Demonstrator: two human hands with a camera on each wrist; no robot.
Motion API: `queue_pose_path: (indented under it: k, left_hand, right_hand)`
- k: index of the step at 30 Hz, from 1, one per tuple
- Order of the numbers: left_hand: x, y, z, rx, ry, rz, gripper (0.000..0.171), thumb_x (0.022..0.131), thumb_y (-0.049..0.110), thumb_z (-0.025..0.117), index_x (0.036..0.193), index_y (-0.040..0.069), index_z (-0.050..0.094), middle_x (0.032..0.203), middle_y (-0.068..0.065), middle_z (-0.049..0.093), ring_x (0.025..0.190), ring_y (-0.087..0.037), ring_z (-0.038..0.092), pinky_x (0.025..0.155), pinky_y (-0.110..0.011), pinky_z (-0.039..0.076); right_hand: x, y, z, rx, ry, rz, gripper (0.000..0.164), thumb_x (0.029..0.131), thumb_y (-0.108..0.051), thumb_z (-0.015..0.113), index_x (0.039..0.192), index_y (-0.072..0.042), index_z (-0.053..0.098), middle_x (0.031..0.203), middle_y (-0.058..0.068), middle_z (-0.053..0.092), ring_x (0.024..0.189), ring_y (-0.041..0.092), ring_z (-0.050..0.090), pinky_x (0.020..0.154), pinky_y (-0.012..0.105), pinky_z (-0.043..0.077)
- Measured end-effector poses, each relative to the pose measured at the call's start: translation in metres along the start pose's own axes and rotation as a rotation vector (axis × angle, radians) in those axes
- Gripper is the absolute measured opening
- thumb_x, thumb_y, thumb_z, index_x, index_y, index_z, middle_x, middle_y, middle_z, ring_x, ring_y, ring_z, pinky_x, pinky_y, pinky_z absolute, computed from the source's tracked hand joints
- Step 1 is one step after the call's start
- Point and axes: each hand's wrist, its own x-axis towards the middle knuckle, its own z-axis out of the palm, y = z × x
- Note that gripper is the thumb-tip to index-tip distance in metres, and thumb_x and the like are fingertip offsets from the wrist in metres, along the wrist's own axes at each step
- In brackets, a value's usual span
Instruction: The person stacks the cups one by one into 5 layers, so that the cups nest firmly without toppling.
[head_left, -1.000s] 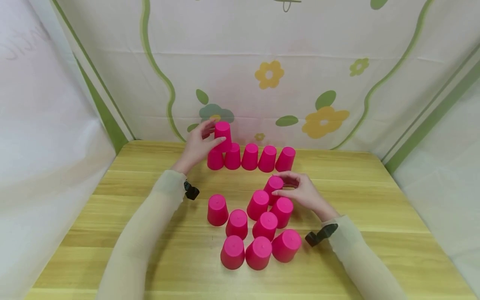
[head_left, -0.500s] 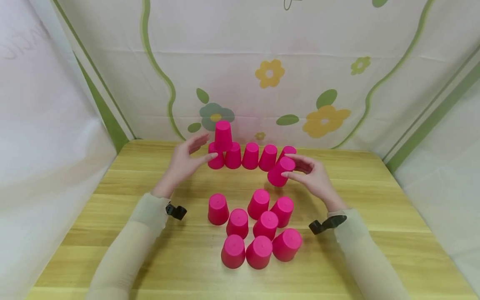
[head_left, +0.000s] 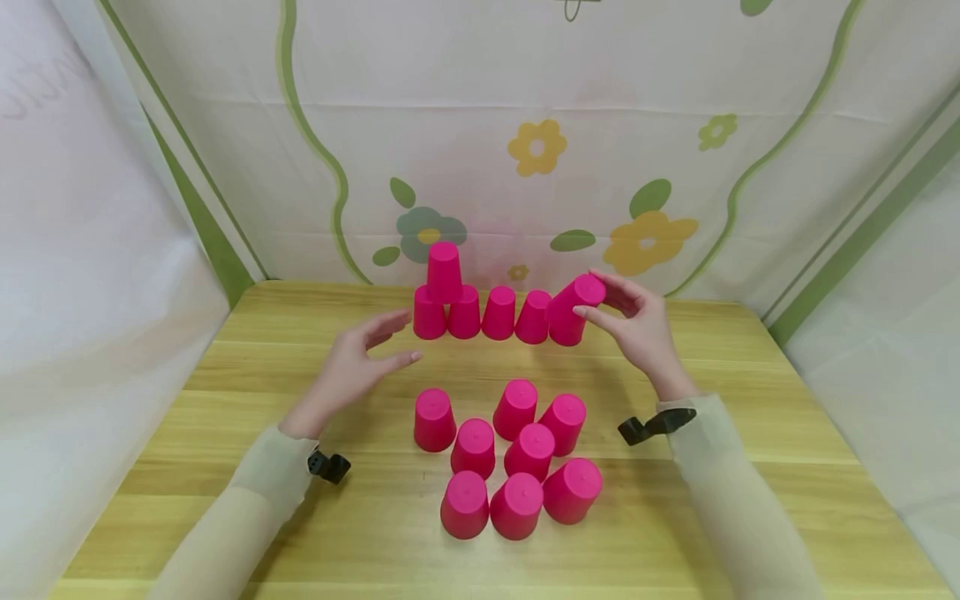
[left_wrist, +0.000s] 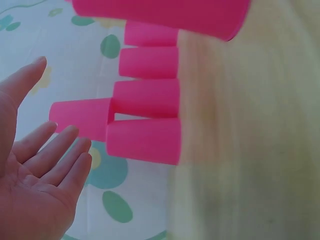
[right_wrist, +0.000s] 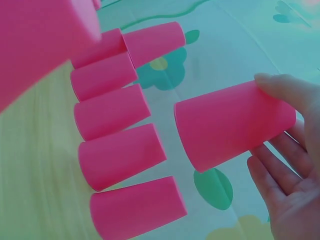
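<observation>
A pink cup (right_wrist: 225, 125), upside down and tilted, is held by my right hand (head_left: 641, 329) between thumb and fingers. In the head view it overlaps the right end cup (head_left: 566, 335) of the back row; the right wrist view shows it apart from the row. Upside-down pink cups form this row, such as the middle cup (head_left: 499, 314). Another cup (head_left: 444, 273) sits across the two leftmost ones. My left hand (head_left: 356, 362) is just left of and nearer than the row, fingers spread, holding nothing.
Several more upside-down pink cups stand in a loose group in the front middle of the wooden table (head_left: 315, 533), among them a front cup (head_left: 517, 508) and a left one (head_left: 434, 421). Behind the row hangs a white flowered cloth (head_left: 450, 150).
My right hand has lifted a cup from the front group and carried it back to the row's right end. The left hand has let go of the stacked cup and drawn back toward the front left.
</observation>
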Motion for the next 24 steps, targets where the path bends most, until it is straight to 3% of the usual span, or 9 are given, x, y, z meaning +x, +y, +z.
queue_pose_path:
  k: [12, 24]
  left_hand:
    - [-0.037, -0.001, 0.015, -0.030, -0.132, -0.045, 0.065, 0.086, 0.039, 0.083, 0.142, 0.017, 0.059, 0.139, -0.003, 0.061, 0.130, -0.033, 0.054, 0.107, -0.059, 0.041]
    - [-0.054, -0.001, 0.023, -0.073, -0.167, -0.058, 0.071, 0.078, 0.032, 0.091, 0.141, 0.023, 0.060, 0.138, -0.005, 0.062, 0.130, -0.027, 0.055, 0.107, -0.059, 0.041]
  right_hand:
    - [0.034, 0.001, 0.003, 0.000, 0.035, 0.079, 0.057, 0.086, -0.021, 0.085, 0.138, -0.012, 0.065, 0.128, 0.008, 0.067, 0.113, 0.020, 0.064, 0.097, 0.028, 0.051]
    - [0.052, 0.015, 0.004, -0.083, -0.007, 0.171, 0.064, 0.086, -0.032, 0.085, 0.142, -0.012, 0.062, 0.126, 0.007, 0.067, 0.111, 0.022, 0.065, 0.091, 0.025, 0.053]
